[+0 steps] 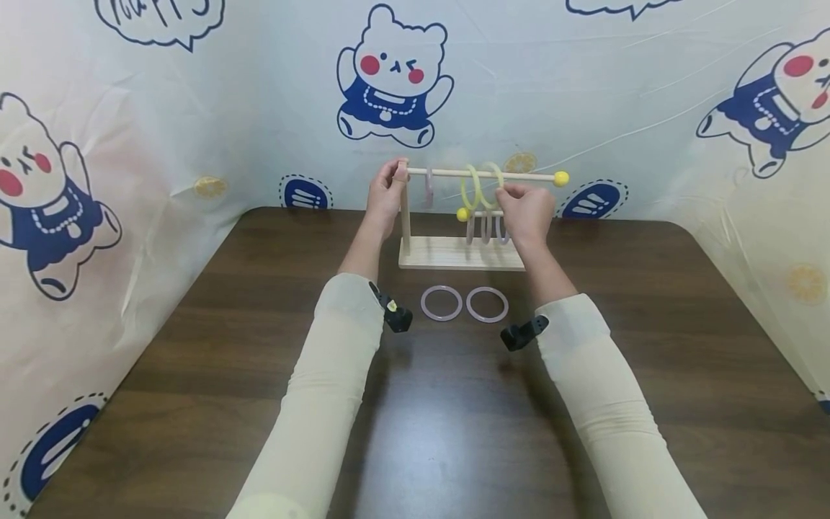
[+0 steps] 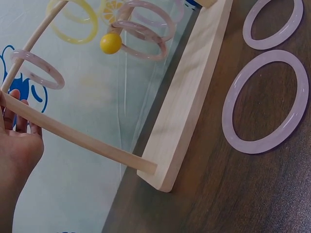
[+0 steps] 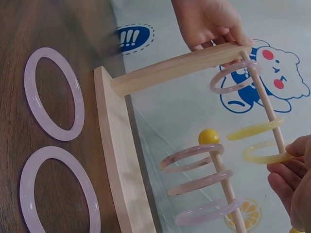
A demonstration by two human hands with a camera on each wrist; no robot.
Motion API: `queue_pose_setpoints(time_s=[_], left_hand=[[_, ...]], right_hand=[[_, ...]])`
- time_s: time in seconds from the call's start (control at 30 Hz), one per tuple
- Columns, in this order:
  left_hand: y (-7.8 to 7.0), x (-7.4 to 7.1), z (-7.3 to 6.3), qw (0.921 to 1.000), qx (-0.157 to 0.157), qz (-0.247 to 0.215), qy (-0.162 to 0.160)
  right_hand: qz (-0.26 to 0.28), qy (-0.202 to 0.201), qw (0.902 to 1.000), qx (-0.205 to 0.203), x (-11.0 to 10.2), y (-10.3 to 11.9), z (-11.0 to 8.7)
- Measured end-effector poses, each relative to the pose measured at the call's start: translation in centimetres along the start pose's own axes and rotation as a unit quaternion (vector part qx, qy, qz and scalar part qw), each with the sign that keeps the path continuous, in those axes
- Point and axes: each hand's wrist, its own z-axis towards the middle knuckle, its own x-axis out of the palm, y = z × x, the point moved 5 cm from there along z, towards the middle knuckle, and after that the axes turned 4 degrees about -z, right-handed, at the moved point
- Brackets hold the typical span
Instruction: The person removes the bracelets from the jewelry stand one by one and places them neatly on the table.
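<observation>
The right hand [image 1: 528,215] hides the right post and the right end of the base of the pale wooden stand [image 1: 447,252] in the head view. In the left wrist view, the left hand [image 1: 387,189] is cut by the frame and its fingertips pass behind the post; the right wrist view crops the right hand and the lower rod's far end. The near edge of the brown wood-grain counter [image 1: 194,375] is out of frame.

The left hand is clamped on the top of the stand's left post, where the upper rod starts. The right hand, thumb and fingers closed together, pinches a translucent pale yellow ring [image 3: 267,158] around the upper rod. Beside it hangs a second yellow ring [image 3: 255,130]; a pinkish translucent ring [image 1: 429,191] hangs nearer the left post.

The stand sits along the counter's far edge. Its lower rod carries two brownish-pink rings [image 3: 200,185] and a lilac ring [image 3: 209,217], partly overlapped by the right hand in the head view. Two flat lilac rings [image 1: 442,318] lie side by side on the counter, on the stand's near side.
</observation>
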Motion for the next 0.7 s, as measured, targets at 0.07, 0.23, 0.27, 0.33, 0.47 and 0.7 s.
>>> queue_pose_setpoints(time_s=[0.07,0.23,0.27,0.33,0.47,0.7], left_hand=[[0.0,0.0,0.0,1.0,0.0,0.001,-0.001],[-0.1,0.1,0.1,1.0,0.003,-0.001,0.0],[-0.1,0.1,0.1,1.0,0.003,0.0,0.001],[-0.1,0.1,0.1,1.0,0.003,0.0,0.001],[-0.1,0.0,0.1,1.0,0.002,0.004,0.001],[0.1,0.0,0.1,1.0,0.001,-0.003,0.0]], right_hand=[[0.001,-0.004,1.0,-0.002,-0.1,0.1,-0.1],[0.002,-0.007,1.0,-0.004,-0.3,0.1,0.0],[0.006,-0.007,1.0,-0.003,-0.4,0.1,0.0],[0.009,-0.007,0.9999,0.0,-0.5,-0.1,0.0],[0.012,-0.008,0.9999,0.004,-0.7,-0.3,-0.1],[0.005,-0.011,0.9999,-0.01,-1.2,-0.3,-0.2]])
